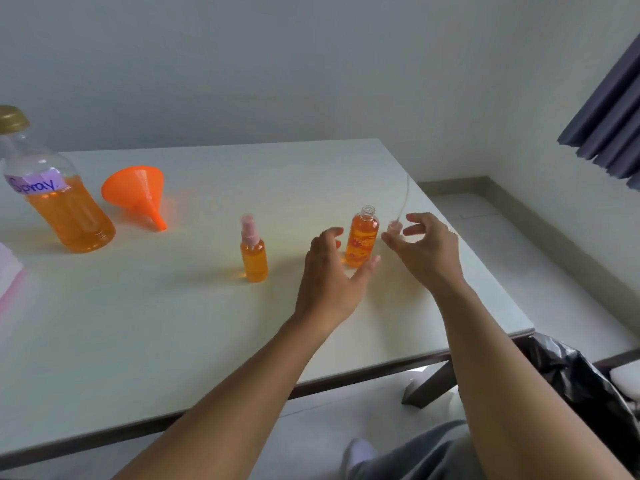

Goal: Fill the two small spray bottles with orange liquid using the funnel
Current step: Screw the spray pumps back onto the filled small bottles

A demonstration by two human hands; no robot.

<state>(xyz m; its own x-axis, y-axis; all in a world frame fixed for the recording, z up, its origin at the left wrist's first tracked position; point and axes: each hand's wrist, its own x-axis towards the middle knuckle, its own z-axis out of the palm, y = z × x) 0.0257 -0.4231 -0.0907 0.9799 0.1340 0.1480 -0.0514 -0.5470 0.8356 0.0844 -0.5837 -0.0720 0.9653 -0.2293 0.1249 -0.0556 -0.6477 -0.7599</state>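
Two small spray bottles stand mid-table, both holding orange liquid. The left one (254, 258) wears its pink spray cap. The right one (362, 239) has an uncapped neck. My left hand (329, 271) curves open around that bottle's left side, thumb near its base, without a clear grip. My right hand (424, 249) pinches a pink spray head (394, 227) whose thin clear tube (404, 195) points upward, just right of the open neck. The orange funnel (138, 194) lies on its side at the far left.
A large clear bottle (59, 195) of orange liquid, gold cap on and labelled "Spray", stands at the left edge of the pale table (173, 323). Pink-edged paper (8, 271) lies at the left. A black bag (585, 375) sits off the table's right corner.
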